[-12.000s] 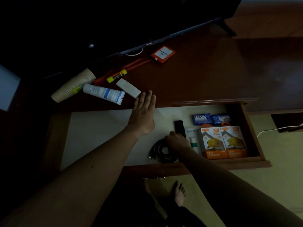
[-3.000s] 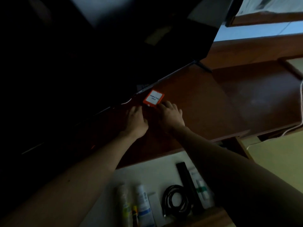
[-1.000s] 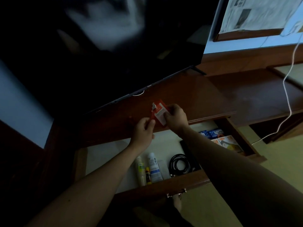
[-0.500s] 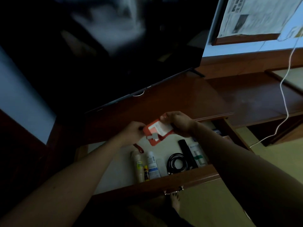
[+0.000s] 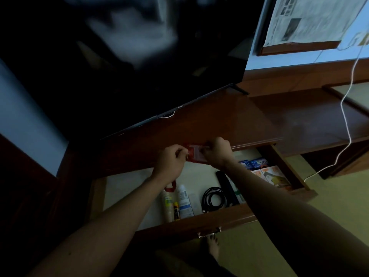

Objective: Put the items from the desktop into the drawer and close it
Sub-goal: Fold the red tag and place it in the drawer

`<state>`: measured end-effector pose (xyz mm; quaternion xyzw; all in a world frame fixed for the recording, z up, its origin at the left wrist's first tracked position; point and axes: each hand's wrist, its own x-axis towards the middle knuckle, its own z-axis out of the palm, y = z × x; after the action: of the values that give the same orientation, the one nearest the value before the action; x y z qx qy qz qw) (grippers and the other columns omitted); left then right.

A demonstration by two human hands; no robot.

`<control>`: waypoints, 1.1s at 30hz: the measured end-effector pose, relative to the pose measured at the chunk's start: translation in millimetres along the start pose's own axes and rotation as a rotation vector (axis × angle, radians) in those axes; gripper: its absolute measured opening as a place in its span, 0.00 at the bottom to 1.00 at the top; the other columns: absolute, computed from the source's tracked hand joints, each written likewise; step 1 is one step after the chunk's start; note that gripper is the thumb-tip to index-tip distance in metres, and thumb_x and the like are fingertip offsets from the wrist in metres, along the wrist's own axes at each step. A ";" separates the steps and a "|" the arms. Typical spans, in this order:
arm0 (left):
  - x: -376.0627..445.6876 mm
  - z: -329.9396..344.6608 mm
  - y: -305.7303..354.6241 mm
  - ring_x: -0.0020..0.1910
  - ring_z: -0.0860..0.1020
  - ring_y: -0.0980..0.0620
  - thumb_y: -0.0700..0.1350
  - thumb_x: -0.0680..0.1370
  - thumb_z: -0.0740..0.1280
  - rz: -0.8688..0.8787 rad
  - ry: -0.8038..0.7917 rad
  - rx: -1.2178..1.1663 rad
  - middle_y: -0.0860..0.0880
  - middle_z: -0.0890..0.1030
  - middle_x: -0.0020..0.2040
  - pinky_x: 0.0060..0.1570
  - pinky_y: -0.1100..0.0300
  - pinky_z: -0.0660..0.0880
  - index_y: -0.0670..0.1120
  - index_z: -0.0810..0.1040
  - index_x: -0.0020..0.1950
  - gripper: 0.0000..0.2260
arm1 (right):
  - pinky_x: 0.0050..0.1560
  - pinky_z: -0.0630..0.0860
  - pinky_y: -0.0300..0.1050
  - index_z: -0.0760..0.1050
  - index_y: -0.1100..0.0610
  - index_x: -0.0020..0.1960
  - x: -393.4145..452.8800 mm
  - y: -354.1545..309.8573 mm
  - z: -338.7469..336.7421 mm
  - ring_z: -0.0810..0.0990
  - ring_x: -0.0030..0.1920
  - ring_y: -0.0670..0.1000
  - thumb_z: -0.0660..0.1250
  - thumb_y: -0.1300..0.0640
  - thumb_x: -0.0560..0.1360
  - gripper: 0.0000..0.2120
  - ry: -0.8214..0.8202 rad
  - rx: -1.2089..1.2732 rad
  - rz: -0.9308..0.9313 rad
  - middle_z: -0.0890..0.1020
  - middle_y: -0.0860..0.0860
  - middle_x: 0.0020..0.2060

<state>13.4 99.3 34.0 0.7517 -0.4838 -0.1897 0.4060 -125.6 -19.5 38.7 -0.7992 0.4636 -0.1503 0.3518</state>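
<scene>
Both hands hold a red card holder point(image 5: 194, 153) over the back of the open drawer point(image 5: 219, 218). My left hand point(image 5: 171, 162) pinches its left edge, and the red strap point(image 5: 171, 186) hangs below that hand. My right hand point(image 5: 216, 153) grips its right edge. Inside the drawer lie a paper cup point(image 5: 167, 202), a glue stick point(image 5: 176, 210), a white tube point(image 5: 184, 200), a coiled black cable point(image 5: 214, 197), a black remote point(image 5: 226, 184), blue packets point(image 5: 252, 163) and orange charger boxes point(image 5: 273, 176).
A dark TV screen point(image 5: 139, 66) stands on the brown desktop point(image 5: 219, 124) behind the hands. A white cord point(image 5: 346, 116) hangs down at the right. The drawer handle point(image 5: 209, 232) is at the front, with a bare foot point(image 5: 212, 246) below it.
The hands have raised the red card holder a little toward the desk edge and turned it. The strap now hangs under my left hand. The items in the drawer have not moved.
</scene>
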 end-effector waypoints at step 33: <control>9.8 11.4 14.6 0.29 0.70 0.55 0.46 0.83 0.62 -0.023 -0.112 -0.130 0.50 0.75 0.31 0.32 0.58 0.66 0.44 0.76 0.37 0.16 | 0.38 0.79 0.40 0.75 0.58 0.56 -3.6 2.0 2.2 0.82 0.48 0.51 0.66 0.55 0.80 0.09 0.250 0.481 0.218 0.80 0.53 0.50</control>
<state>1.8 82.8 39.8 0.7176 -0.4837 -0.2670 0.4240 -127.4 -16.2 36.1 -0.6136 0.5374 -0.3147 0.4854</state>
